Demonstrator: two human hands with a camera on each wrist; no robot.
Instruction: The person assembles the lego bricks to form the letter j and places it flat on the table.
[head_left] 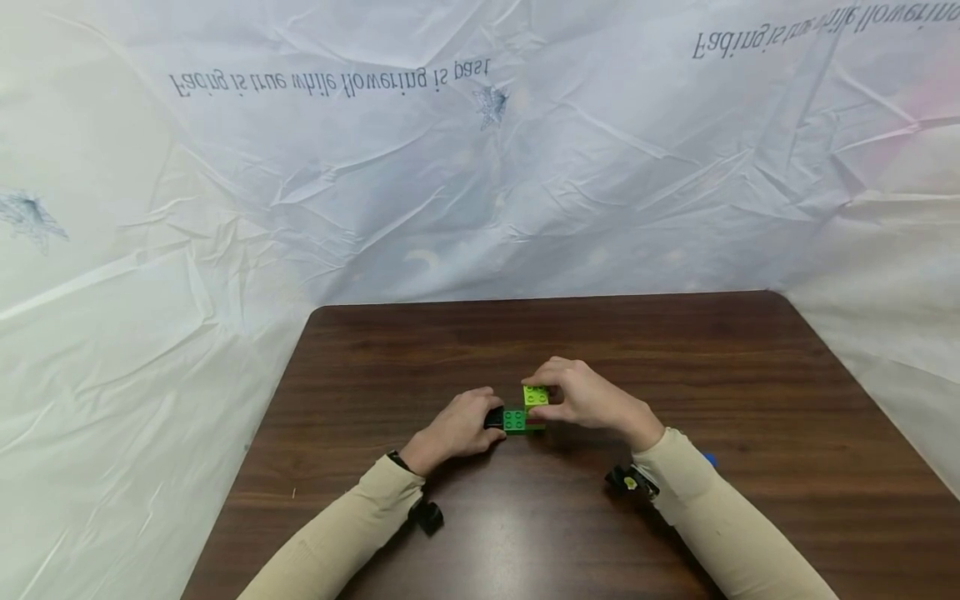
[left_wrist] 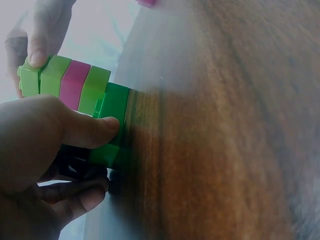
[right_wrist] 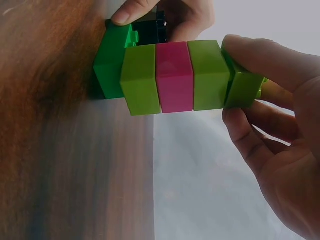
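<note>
My left hand (head_left: 461,425) grips the low end of a toy-brick build, its thumb on a dark green brick (right_wrist: 110,65) lying on the table and its fingers by a black brick (right_wrist: 149,32). On the green brick stands a column: a lime brick (right_wrist: 140,80), a pink brick (right_wrist: 175,75) and a second lime brick (right_wrist: 209,75). At the top, my right hand (head_left: 596,404) pinches another lime brick (right_wrist: 242,90) between thumb and fingers. This top brick sits slightly askew, with a thin gap showing below it. In the head view the right hand partly hides the column.
The brown wooden table (head_left: 360,350) runs back to a white printed sheet (head_left: 450,183) hanging behind and at the sides. A small blue object (head_left: 710,459) peeks out beside the right sleeve. A pink object (left_wrist: 147,2) shows at the left wrist view's top edge.
</note>
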